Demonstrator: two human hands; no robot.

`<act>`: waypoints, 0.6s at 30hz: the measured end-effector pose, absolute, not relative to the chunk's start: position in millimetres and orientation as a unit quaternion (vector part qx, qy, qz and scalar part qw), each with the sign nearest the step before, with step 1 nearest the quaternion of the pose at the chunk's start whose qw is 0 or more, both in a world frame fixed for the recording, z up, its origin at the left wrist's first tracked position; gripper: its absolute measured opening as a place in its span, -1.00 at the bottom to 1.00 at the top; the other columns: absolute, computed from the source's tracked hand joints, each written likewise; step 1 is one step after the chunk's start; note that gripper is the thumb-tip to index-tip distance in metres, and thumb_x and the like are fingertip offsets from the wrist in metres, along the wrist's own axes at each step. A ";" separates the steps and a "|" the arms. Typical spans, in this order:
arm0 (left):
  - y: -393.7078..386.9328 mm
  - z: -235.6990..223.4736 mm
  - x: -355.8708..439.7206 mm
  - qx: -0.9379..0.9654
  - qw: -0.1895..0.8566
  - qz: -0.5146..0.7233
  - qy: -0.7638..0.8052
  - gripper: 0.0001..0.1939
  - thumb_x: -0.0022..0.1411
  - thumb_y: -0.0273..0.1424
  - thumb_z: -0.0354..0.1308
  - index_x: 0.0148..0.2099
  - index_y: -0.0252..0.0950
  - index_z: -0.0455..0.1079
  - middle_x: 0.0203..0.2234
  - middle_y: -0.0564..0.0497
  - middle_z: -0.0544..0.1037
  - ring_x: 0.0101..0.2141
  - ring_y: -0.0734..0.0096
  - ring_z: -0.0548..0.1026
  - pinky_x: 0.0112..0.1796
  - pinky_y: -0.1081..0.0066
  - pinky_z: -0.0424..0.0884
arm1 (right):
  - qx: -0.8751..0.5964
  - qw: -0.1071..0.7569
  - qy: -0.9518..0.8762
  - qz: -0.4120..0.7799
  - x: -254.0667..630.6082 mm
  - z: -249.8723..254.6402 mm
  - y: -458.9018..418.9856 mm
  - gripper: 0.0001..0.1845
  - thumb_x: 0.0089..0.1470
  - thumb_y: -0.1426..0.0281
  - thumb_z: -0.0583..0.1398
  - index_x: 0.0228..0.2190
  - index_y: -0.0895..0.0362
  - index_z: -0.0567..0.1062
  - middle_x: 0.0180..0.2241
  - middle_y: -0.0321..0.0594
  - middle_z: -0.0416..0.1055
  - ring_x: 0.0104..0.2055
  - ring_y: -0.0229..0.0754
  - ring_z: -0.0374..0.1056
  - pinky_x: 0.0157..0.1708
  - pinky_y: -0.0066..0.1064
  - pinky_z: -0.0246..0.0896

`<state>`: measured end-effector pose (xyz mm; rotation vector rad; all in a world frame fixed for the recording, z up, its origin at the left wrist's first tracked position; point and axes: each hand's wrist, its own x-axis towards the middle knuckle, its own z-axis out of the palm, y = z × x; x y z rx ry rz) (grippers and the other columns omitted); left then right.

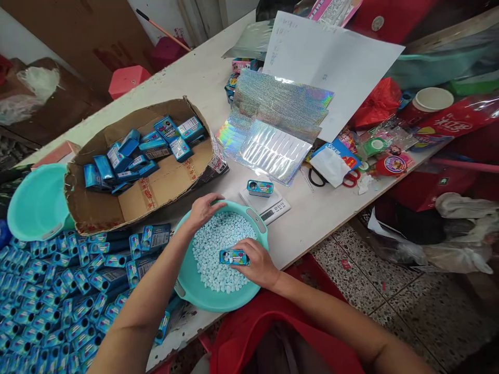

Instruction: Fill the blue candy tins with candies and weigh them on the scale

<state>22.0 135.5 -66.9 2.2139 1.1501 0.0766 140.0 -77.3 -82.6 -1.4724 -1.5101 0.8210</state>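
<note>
We find the right hand (260,264) gripping the box (239,257) above the candies (220,234), the left hand (203,211) gripping the bowl (218,303); tilting the box could spill any pieces inside.

Seemingly a packing workshop: blue boxes (74,296) crowd a worktable (300,228).
</note>
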 end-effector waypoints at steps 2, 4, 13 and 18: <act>127.8 -64.9 16.2 0.837 0.298 0.102 0.447 -0.70 0.18 -0.17 0.05 -0.17 -0.25 0.45 -0.21 -0.04 0.54 -0.16 0.29 0.45 -0.13 0.42 0.29 | -0.589 0.423 -0.611 0.317 138.1 -83.2 -77.9 -0.59 -0.13 0.33 0.38 -0.20 0.09 0.41 -0.24 -0.12 0.42 -0.18 -0.05 0.36 -0.23 -0.24 0.27; 119.7 -60.9 7.9 0.827 0.260 0.152 0.475 -0.72 0.22 -0.19 0.01 -0.21 -0.25 0.44 -0.22 -0.06 0.53 -0.13 0.29 0.44 -0.06 0.38 0.28 | -0.587 0.432 -0.611 0.310 137.5 -84.1 -78.2 -0.59 -0.11 0.32 0.37 -0.20 0.10 0.41 -0.24 -0.12 0.42 -0.19 -0.05 0.36 -0.23 -0.24 0.27; 110.2 -43.5 -10.3 0.796 0.260 0.217 0.502 -0.73 0.23 -0.25 -0.02 -0.30 -0.29 0.44 -0.35 -0.02 0.54 -0.30 0.40 0.47 -0.23 0.46 0.35 | -0.588 0.452 -0.603 0.294 136.4 -85.2 -77.8 -0.63 -0.06 0.32 0.33 -0.19 0.10 0.39 -0.26 -0.11 0.41 -0.20 -0.05 0.34 -0.23 -0.22 0.29; 121.4 -36.7 28.4 0.812 0.274 0.232 0.460 -0.76 0.22 -0.28 0.01 -0.28 -0.30 0.44 -0.36 -0.01 0.54 -0.32 0.43 0.46 -0.24 0.48 0.35 | -0.590 0.459 -0.603 0.278 135.2 -87.5 -78.1 -0.62 -0.06 0.32 0.33 -0.18 0.09 0.38 -0.27 -0.12 0.41 -0.20 -0.05 0.34 -0.24 -0.22 0.30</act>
